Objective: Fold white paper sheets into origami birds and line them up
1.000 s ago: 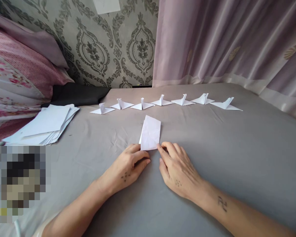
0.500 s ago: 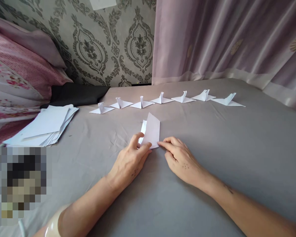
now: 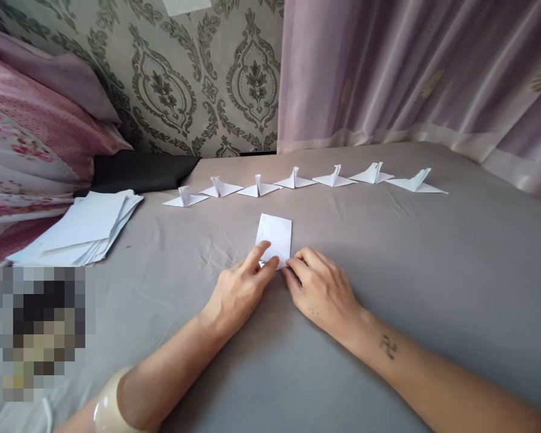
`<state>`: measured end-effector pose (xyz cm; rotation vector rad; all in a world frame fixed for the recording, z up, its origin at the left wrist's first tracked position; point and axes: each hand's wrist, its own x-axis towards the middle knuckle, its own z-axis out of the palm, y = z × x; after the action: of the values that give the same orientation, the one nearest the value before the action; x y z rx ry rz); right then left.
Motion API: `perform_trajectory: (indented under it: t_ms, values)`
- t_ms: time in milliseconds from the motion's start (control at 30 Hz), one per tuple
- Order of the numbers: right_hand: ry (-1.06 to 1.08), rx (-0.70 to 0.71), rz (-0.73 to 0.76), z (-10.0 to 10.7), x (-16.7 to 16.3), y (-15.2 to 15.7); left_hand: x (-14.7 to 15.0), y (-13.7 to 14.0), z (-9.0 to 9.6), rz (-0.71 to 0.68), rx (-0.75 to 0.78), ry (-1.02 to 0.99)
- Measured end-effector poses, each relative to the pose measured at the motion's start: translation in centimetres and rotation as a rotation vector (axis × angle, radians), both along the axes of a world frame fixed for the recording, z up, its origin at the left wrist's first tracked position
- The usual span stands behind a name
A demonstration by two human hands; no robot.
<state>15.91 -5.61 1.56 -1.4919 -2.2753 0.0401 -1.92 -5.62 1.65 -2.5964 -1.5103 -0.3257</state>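
Note:
A folded white paper lies flat on the grey bed sheet in front of me. My left hand presses its near left corner with the fingertips. My right hand touches the near right corner with its fingers curled against the edge. Beyond the paper, several finished white paper birds stand in a row across the sheet.
A loose stack of white paper sheets lies at the left. Behind it are pink floral bedding and a black cloth. Patterned wallpaper and a mauve curtain close off the far side.
The upper flap of the paper, raised half a second ago, now lies flat. Both hands have drawn closer together at its near edge.

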Motion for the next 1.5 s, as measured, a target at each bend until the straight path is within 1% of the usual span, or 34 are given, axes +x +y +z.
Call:
perform_trajectory:
  t_ms: [200, 367, 467, 633, 800, 900, 1033, 1133, 1300, 1400, 1500]
  values:
    - [-0.170, 0.111, 0.007, -0.1, -0.5, 0.0, 0.1, 0.1, -0.2, -0.009, 0.045, -0.013]
    - [-0.295, 0.125, 0.041, 0.3, -1.0, -0.1, 0.2, 0.2, -0.1, -0.050, 0.085, 0.032]
    - [-0.319, 0.122, 0.067, 0.6, -1.3, -0.1, 0.1, 0.2, 0.0, -0.064, 0.079, 0.063]
    - [-0.287, 0.103, 0.095, 0.6, -0.6, -0.2, 0.0, 0.1, 0.6, -0.078, 0.033, 0.109]
    - [-0.084, -0.030, 0.145, 0.4, 1.1, -0.5, 0.2, -0.3, 1.5, -0.089, -0.056, 0.220]
    - [-0.009, -0.067, 0.147, 0.3, 1.5, -0.7, 0.3, -0.3, 1.8, -0.096, -0.066, 0.242]
    - [-0.013, -0.063, 0.148, 0.2, 1.1, -0.9, 0.3, -0.2, 1.5, -0.097, -0.045, 0.219]
    - [0.027, -0.109, 0.133, 0.1, 0.9, -0.6, 0.1, -0.2, 0.9, -0.086, 0.000, 0.168]
    - [0.186, -0.203, 0.054, 0.2, 0.9, 0.1, -0.2, 0.1, -0.1, -0.048, 0.142, 0.052]
    - [0.199, -0.224, 0.029, 0.1, 0.9, 0.4, -0.2, 0.3, -0.1, -0.028, 0.261, 0.053]
    - [0.196, -0.241, 0.042, 0.1, 1.0, 0.4, 0.0, 0.5, 0.3, -0.077, 0.374, 0.078]
